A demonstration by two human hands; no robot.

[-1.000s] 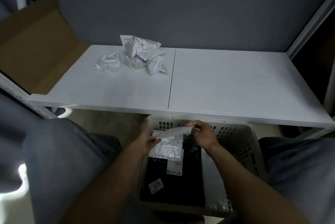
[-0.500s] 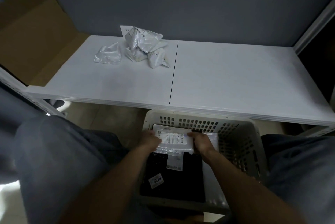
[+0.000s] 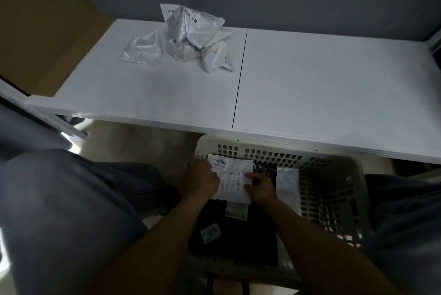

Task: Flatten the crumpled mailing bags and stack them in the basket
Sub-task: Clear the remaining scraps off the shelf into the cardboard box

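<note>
Pressing the white bag [image 3: 232, 180] flat is the step in hand, by my reading: it lies label-up at the far end of the basket [image 3: 274, 152], on top of a black bag [image 3: 238, 235] that covers most of the basket's floor. Another pale bag [image 3: 287, 183] shows along the basket's right wall. The left hand [image 3: 202, 181] covers the white bag's left edge; its fingers are close together, but I cannot tell whether they lie flat on the edge or curl round it. The right hand [image 3: 260, 189] rests on the bag's right side, fingers together and slightly bent, tips down on the label, gripping nothing that I can see. To do this well, both palms should sweep outward from the bag's middle toward the basket's walls, pushing trapped air to the open end so the film does not spring back up. The bag's edges should be squared with the black bag under it, or the stack will lean toward one wall. Slick film slides easily, so one hand should pin while the other smooths. Beyond the basket's far rim, on the table [image 3: 334, 84] and off to the left, a crumpled pile [image 3: 193, 32] waits, so the task looks well short of done.
</note>
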